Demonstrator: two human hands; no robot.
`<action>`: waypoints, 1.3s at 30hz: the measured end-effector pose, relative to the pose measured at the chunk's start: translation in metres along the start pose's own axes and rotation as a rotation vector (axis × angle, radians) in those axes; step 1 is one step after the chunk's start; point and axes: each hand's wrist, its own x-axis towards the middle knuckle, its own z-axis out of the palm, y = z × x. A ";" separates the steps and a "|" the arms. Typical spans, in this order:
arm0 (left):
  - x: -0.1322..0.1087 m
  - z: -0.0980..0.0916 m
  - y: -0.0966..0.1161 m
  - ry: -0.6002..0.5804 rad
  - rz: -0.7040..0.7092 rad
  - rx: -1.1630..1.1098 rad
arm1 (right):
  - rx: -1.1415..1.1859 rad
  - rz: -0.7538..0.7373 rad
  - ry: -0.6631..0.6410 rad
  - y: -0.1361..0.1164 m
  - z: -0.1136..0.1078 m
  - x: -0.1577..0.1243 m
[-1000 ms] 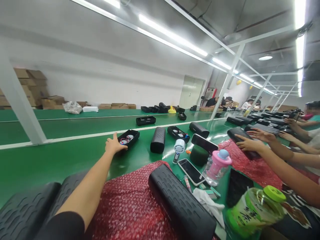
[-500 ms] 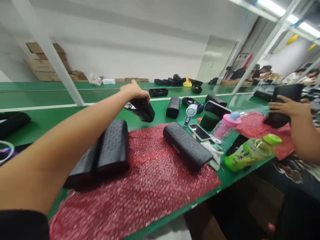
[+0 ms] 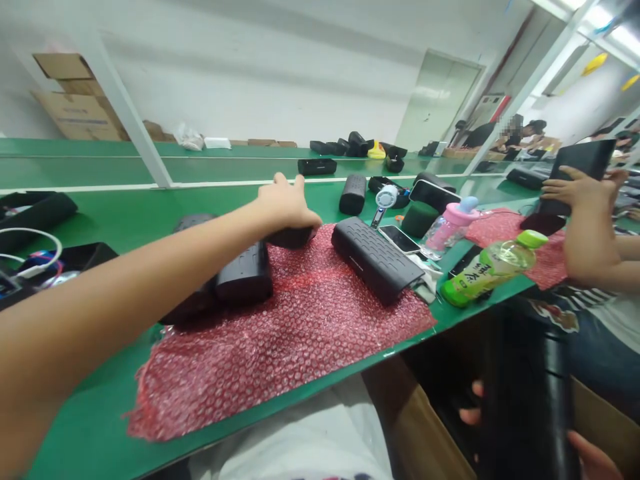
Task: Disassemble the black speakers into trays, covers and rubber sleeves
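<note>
My left hand (image 3: 287, 203) reaches across the green bench and is closed over a black speaker housing (image 3: 290, 238), which rests at the far edge of the red bubble wrap (image 3: 280, 360). Just nearer, partly behind my forearm, lies another black housing (image 3: 245, 277) with a dimpled top, beside one more. To the right, a dimpled black housing (image 3: 375, 257) sits on the wrap. Low at the right, below the bench edge, my right hand (image 3: 593, 457) grips an upright black housing (image 3: 525, 400); fingers show on both its sides.
A green-capped bottle (image 3: 493, 270), a pink cup (image 3: 450, 227), a phone (image 3: 399, 240) and a small fan (image 3: 384, 200) stand to the right. Open housings with wires (image 3: 60, 267) lie left. At right, a co-worker's hand (image 3: 575, 190) holds a black housing. A cardboard box (image 3: 430, 427) is below.
My left hand has brought its housing nearer, from tilted above the bench down to the wrap's far edge. A black housing in my right hand has come into view low at the right.
</note>
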 end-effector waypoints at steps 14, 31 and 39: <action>-0.076 0.075 0.023 -0.208 0.037 -0.031 | 0.512 -0.096 -0.282 -0.121 0.127 0.013; -0.020 -0.036 -0.058 -0.357 0.248 -1.837 | -1.091 -1.696 -0.612 -0.339 0.226 0.105; -0.071 0.076 -0.075 -0.383 0.177 -1.472 | -1.199 -1.788 -0.691 -0.288 0.248 0.178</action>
